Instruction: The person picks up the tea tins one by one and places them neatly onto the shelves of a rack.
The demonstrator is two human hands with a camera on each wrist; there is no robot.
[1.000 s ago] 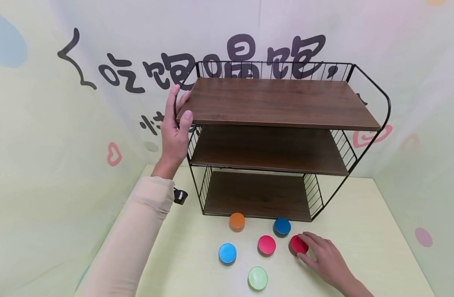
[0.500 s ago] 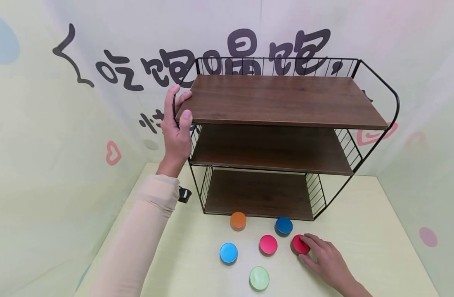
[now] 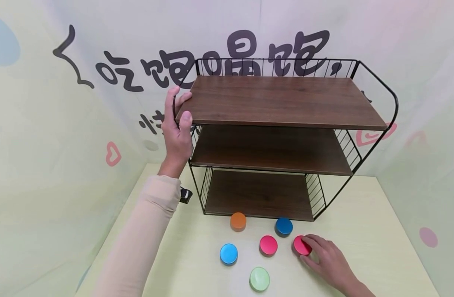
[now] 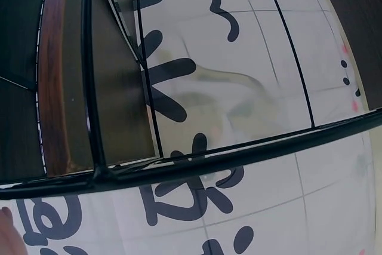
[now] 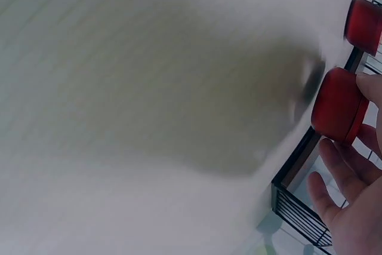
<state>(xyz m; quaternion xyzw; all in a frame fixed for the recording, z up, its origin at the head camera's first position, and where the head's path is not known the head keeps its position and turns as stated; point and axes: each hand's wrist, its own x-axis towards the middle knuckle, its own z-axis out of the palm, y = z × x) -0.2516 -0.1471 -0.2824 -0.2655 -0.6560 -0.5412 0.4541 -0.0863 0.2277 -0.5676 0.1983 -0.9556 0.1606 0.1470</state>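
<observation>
My left hand point(image 3: 178, 130) grips the left wire side of a three-tier shelf rack point(image 3: 286, 101), thumb at the front corner of the top board. In the left wrist view the rack's black frame point(image 4: 239, 150) crosses the picture; just a fingertip shows at the lower left. At the lower right, my right hand point(image 3: 329, 260) pinches a small round red tin point(image 3: 300, 246) between thumb and fingers, low over the table. The right wrist view shows this red tin point(image 5: 339, 107) from the side, a lid seam along it. A pinkish-red tin point(image 3: 268, 246) stands to its left.
Around them on the pale table point(image 3: 375, 231) stand an orange tin point(image 3: 238, 221), a dark blue tin point(image 3: 284, 227), a light blue tin point(image 3: 228, 253) and a pale green tin point(image 3: 259, 279). The orange and dark blue ones are close by the rack's front edge. Printed cloth walls point(image 3: 82, 123) surround the table.
The red tin in my right hand has shifted very slightly right, and its top looks brighter. My left hand keeps its grip on the rack. The head view has moved a little.
</observation>
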